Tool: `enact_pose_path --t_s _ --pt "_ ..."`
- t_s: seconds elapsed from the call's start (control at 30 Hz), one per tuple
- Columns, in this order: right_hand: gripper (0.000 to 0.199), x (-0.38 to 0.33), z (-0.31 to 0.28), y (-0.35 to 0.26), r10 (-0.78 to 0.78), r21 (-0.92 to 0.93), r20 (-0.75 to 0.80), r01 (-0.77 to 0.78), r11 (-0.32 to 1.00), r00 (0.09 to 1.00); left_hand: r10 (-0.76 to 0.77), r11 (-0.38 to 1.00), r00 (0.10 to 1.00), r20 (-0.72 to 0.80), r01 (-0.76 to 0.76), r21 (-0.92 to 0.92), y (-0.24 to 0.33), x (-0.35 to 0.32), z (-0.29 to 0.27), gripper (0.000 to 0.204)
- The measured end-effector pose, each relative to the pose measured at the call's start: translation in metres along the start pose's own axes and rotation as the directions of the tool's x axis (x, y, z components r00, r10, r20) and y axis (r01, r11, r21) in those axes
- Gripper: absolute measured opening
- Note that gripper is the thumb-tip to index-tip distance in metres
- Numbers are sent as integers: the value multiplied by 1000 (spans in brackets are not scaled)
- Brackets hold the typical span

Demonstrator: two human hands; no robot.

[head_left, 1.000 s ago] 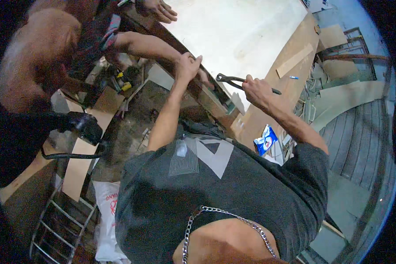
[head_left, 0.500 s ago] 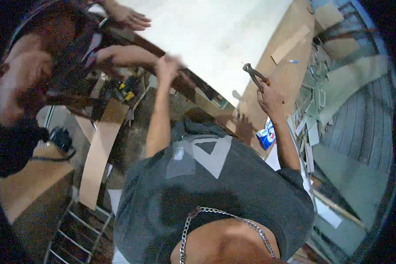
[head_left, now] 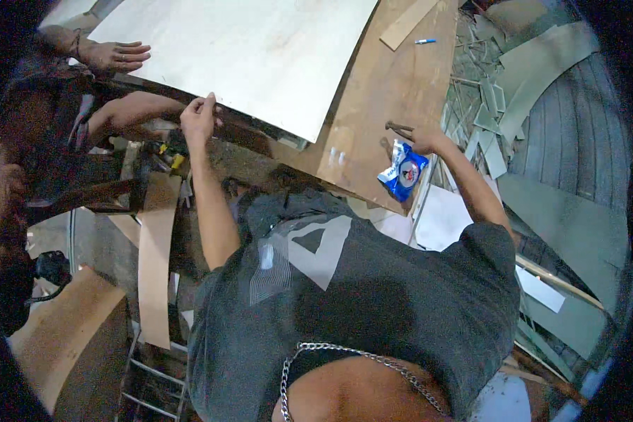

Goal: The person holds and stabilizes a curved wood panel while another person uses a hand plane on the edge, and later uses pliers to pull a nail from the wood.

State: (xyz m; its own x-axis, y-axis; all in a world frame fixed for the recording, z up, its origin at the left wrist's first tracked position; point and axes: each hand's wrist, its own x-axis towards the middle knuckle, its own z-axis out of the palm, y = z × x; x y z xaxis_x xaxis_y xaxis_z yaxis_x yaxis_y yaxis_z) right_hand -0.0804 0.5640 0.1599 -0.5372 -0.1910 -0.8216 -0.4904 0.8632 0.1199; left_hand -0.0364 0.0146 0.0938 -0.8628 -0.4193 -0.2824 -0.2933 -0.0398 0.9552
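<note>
A large white board [head_left: 260, 56] lies across the work table in front of me. My left hand [head_left: 199, 121] is closed at its near edge, thumb and fingers pinching the rim. My right hand [head_left: 431, 141] is closed around a pair of end-cutting pincers [head_left: 399, 128], whose jaws point left over the brown tabletop [head_left: 373, 98]. Just below that hand, a blue and white packet [head_left: 404, 171] sits at the table's near right corner. At the left, a co-worker's hand [head_left: 119, 58] rests with straight fingers on the board's left edge.
A wood strip [head_left: 408, 22] and a blue-capped pen [head_left: 425, 41] lie on the tabletop. Glass offcuts [head_left: 489, 105] crowd the right side beside large sheets [head_left: 552, 239]. A tan panel [head_left: 156, 260] and a metal rack [head_left: 155, 383] stand at lower left.
The view has shifted. My right hand has brought the pincers nearer to me, beside the packet. My left hand, blurred before, is now steady at the board's edge. The board sits farther left.
</note>
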Motion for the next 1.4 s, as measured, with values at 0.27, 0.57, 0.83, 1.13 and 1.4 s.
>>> enact_pose_path --t_s 0.27,0.57,0.83,1.13,1.4 --pt "64 -13 -5 24 -104 408 61 71 910 993 80 996 992 -101 -77 39 20 -44 4 32" --pt "55 -84 -64 -45 -228 563 -89 238 791 969 347 880 744 571 -468 76 62 -107 100 48" --pt "65 -112 -101 -116 -127 390 -371 278 878 920 331 890 642 692 -456 -2 23 -120 109 31" --pt "21 -39 -225 -280 -285 -523 -402 37 852 870 -123 958 992 -16 115 -262 -18 -22 -2 49" --pt "22 -14 -263 -341 -253 -737 -337 -87 671 907 40 978 999 30 -34 -205 -12 -6 4 46"
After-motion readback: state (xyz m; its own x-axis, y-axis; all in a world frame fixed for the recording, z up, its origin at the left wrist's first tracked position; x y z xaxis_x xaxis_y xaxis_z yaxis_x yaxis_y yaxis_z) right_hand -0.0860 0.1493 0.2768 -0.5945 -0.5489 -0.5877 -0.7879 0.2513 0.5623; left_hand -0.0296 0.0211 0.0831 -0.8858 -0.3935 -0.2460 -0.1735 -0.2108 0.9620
